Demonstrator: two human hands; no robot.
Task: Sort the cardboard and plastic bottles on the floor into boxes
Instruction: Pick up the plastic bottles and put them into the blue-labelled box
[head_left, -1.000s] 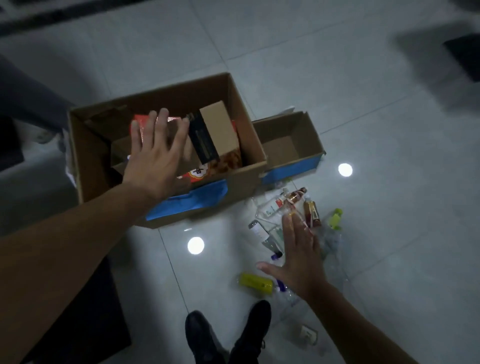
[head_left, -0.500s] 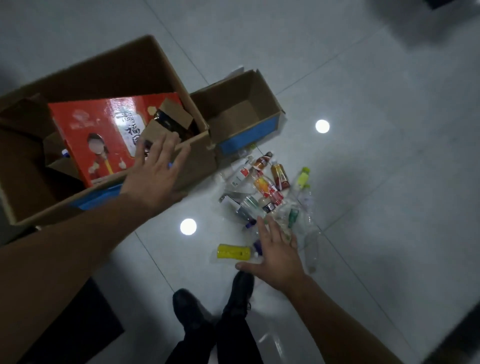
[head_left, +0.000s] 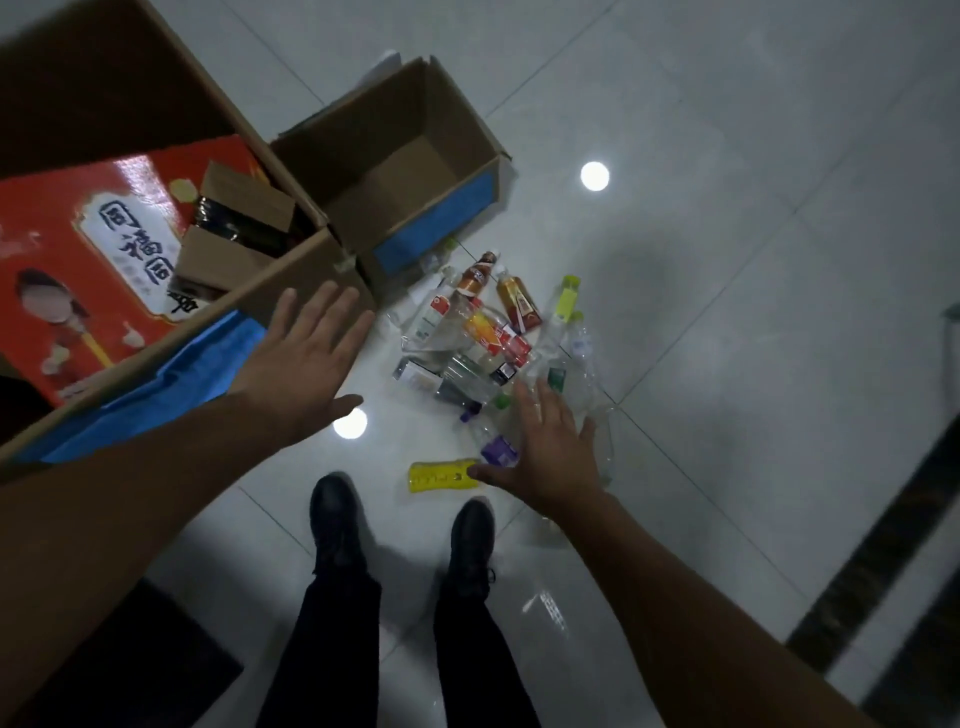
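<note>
cardboard fills the large box (head_left: 291, 291), with a red printed carton (head_left: 104, 249) and smaller brown pieces inside; beside it the small box (head_left: 415, 171) stands with nothing visible in it. head view, looking down: plastic bottles (head_left: 488, 343) lie heaped on the tiled floor (head_left: 727, 364), just beyond the right hand (head_left: 550, 457) and to the right of the left hand (head_left: 306, 364). right grip released, fingers spread, palm down over the near edge of the heap; its thumb touches or nearly touches the yellow bottle (head_left: 441, 475), whose long axis runs crosswise to the forearm, leftward from the grip. a purple-labelled bottle (head_left: 496, 447) lies just beyond the thumb. left grip also released and holding nothing, hovering by the large box's front wall. the right hand is nearer the bottles, so it likely takes the first one. the small box lies beyond the heap, up and left of the right grip. two black shoes (head_left: 405, 525) stand just short of the yellow bottle; nothing blocks the reach.
</note>
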